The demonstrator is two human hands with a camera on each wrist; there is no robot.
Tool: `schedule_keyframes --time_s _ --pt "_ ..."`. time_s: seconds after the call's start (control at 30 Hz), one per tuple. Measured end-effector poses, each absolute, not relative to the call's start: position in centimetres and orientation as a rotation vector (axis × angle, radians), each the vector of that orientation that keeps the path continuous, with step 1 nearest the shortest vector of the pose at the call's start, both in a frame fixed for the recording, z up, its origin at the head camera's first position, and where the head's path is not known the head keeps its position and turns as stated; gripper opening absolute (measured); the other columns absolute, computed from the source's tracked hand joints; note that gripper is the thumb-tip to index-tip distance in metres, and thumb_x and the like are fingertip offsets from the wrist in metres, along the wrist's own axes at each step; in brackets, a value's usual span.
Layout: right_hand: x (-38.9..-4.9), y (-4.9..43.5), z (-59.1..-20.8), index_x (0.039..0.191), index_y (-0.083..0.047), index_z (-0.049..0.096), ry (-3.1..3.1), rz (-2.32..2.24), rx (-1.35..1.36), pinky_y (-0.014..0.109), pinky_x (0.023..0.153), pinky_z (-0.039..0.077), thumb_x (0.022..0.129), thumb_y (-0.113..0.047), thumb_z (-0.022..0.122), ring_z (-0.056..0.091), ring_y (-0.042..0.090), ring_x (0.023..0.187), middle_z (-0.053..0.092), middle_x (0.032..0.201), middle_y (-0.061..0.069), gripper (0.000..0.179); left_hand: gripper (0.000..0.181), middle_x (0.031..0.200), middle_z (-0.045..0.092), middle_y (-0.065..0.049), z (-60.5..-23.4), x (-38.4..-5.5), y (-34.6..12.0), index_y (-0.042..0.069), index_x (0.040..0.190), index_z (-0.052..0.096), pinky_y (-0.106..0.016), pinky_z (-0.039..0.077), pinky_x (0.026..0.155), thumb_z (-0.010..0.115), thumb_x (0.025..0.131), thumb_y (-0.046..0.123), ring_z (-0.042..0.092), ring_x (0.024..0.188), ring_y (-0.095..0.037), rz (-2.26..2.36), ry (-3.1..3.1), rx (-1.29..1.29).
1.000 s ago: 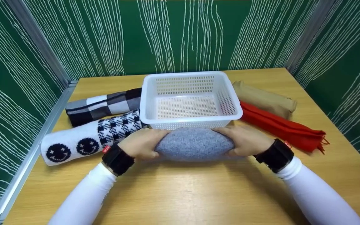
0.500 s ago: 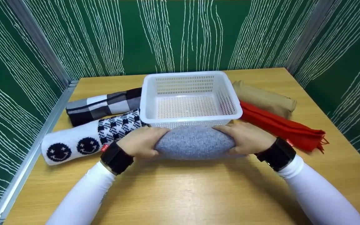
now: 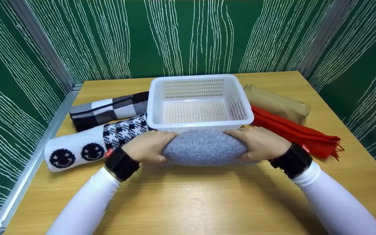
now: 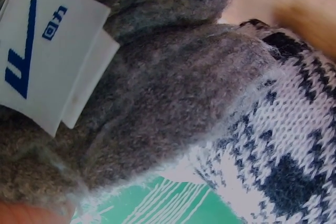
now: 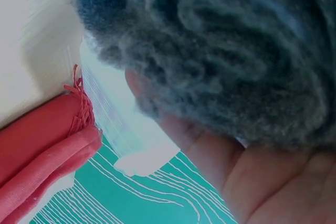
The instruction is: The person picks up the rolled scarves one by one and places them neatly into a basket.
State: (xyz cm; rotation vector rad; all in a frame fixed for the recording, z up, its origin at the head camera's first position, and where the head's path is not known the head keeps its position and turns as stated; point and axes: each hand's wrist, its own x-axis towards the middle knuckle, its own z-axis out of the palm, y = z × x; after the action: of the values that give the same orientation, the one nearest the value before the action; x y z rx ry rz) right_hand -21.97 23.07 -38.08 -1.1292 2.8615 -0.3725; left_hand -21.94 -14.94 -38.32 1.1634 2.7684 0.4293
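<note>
A rolled grey woolly scarf point(image 3: 206, 148) lies crosswise between the two hands, just in front of the white basket point(image 3: 204, 124). The left hand point(image 3: 150, 147) grips its left end, thumb on the near side and fingers over the far side. At the other end, the right hand point(image 3: 261, 143) grips it in the same way. A white label point(image 4: 47, 56) with blue print hangs from the scarf in the left wrist view. Spiral layers show at the roll's end point(image 5: 226, 61) in the right wrist view, with fingers point(image 5: 205, 153) against it. The scarf's underside is hidden.
Left of the basket lie a checked rolled scarf point(image 3: 109, 111) and a black-and-white roll with smiley faces point(image 3: 77, 153). A tan roll point(image 3: 277, 102) and a red fringed scarf point(image 3: 295, 132) lie to its right. Green walls point(image 3: 204, 36) enclose the wooden table point(image 3: 191, 202).
Both hands and the grey scarf have shifted very slightly away from the body, toward the basket. The grip looks the same, and the other rolls and basket stay in place.
</note>
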Motion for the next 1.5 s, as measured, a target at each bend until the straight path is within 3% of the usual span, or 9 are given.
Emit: schedule_keyframes --time_s 0.77,1.17,1.5 --pt "-21.6 23.3 -36.6 0.157 -0.016 0.057 2.882 -0.346 -1.185 0.059 0.104 0.061 0.077 -0.014 0.091 0.075 0.034 0.117 0.073 0.140 0.011 0.087 0.076 0.140 0.072 -0.011 -36.5 -21.4 -14.7 0.010 0.149 0.058 -0.055 0.055 0.115 0.088 0.078 0.010 0.071 0.126 -0.035 0.360 2.770 1.157" --pt "-21.4 23.3 -35.9 0.162 -0.022 0.052 2.856 -0.388 -1.145 0.064 0.105 0.059 0.081 -0.017 0.092 0.075 0.038 0.118 0.069 0.146 0.012 0.091 0.072 0.138 0.073 -0.008 -35.7 -21.0 -14.7 0.013 0.146 0.060 -0.055 0.056 0.112 0.087 0.079 0.011 0.072 0.124 -0.033 0.393 2.780 1.137" --pt "-21.0 23.3 -35.4 0.161 -0.018 0.054 2.878 -0.354 -1.154 0.062 0.103 0.061 0.080 -0.020 0.092 0.076 0.038 0.115 0.070 0.144 0.014 0.089 0.072 0.137 0.074 -0.007 -35.4 -20.9 -14.8 0.014 0.147 0.060 -0.054 0.057 0.112 0.085 0.079 0.011 0.072 0.123 -0.030 0.403 2.786 1.171"
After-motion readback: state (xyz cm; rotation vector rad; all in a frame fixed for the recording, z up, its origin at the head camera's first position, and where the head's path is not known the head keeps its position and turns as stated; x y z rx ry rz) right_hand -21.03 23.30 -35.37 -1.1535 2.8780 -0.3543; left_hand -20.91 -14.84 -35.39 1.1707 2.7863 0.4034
